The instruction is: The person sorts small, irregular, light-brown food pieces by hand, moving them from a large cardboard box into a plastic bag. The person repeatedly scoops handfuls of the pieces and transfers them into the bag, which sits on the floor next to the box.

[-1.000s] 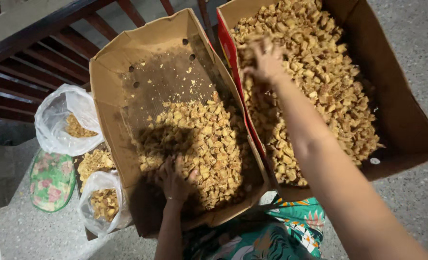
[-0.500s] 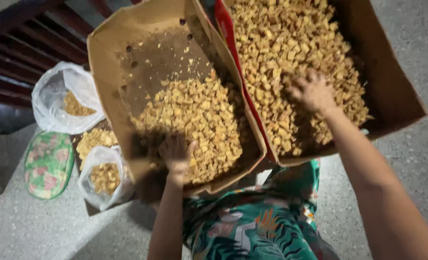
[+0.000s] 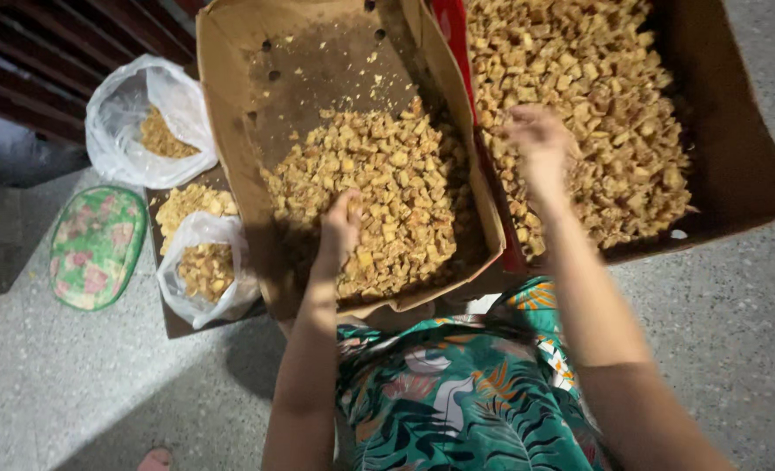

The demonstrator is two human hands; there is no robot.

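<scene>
The grey speckled stone floor [image 3: 99, 392] fills the bottom and right of the view. Dark red-brown wooden slats [image 3: 65, 52] run across the top left corner. Soft light falls from above, and dim shadows lie on the floor.

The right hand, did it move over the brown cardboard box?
Yes. The right hand came back from the far end of the right brown cardboard box toward its near-left side.
</scene>
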